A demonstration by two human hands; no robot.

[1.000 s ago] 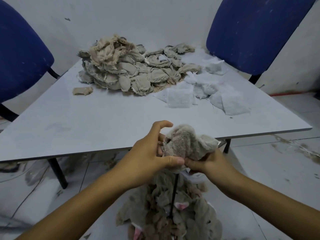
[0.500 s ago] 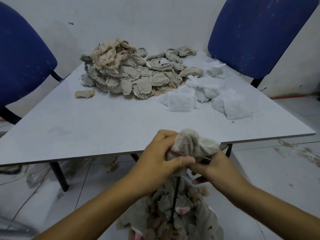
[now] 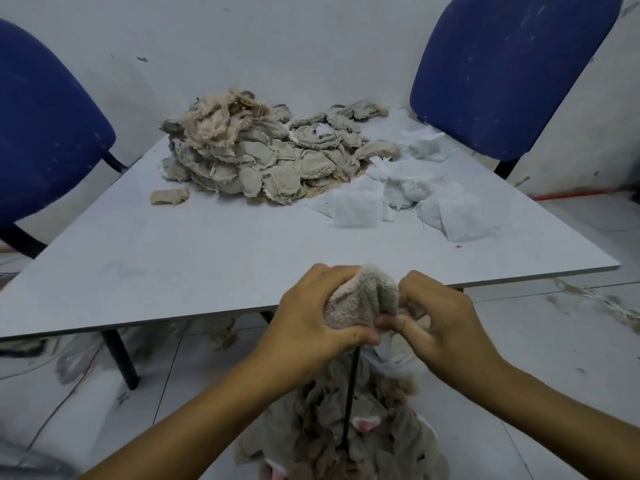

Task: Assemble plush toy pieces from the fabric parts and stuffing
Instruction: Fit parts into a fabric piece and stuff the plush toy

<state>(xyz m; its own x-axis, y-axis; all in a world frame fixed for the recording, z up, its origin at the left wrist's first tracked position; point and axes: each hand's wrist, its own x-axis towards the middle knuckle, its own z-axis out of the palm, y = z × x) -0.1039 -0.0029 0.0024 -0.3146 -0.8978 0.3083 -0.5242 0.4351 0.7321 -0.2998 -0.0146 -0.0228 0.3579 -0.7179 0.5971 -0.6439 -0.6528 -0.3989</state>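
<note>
Both hands clutch a fuzzy grey plush piece (image 3: 360, 303) at 6 o'clock, just off the worktop (image 3: 207, 251) edge: left hand (image 3: 311, 327) grip wrapped round it, right hand (image 3: 440, 320) grip pinching its edge. At 12 o'clock lies a frayed beige fabric heap (image 3: 263, 157); at 1 o'clock, fluffy white stuffing squares (image 3: 356, 209).

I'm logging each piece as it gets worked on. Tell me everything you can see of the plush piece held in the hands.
The plush piece is a small, soft lump of grey-beige fuzzy fabric, bunched and creased. It is held up in the air just in front of the table's near edge. The left hand grips its left side; the right hand pinches its lower right edge. A thin dark rod runs down from beneath it.
</note>
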